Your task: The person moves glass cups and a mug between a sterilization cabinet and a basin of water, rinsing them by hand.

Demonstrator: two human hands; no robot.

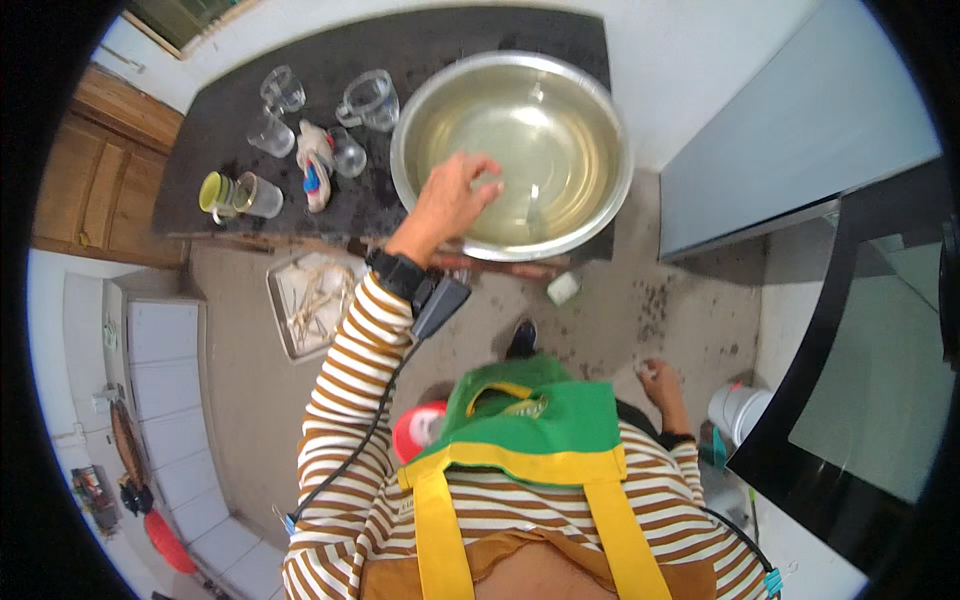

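Note:
My left hand (457, 202) reaches over the near left rim of a wide metal basin (402, 150) that holds clear liquid. Its fingers are bent and spread apart, with nothing visible between them. Low on the right, beside my body, hangs my right hand (665, 390). Its fingers are curled together around a small pale thing, too small to name. Left of the basin stand a clear glass mug (370, 100) and another glass mug (284, 90). Near them are a small round glass (347, 155) and a pale crumpled item (314, 150) with a blue-capped end.
A dark counter (430, 38) carries the basin, a frosted cup (259, 195) and a green-yellow cup (215, 190). On the floor lie a tray (285, 325) of pale sticklike pieces and a pale green block (564, 288). A white bucket (740, 412) and a dark-framed glass panel (870, 350) are at right.

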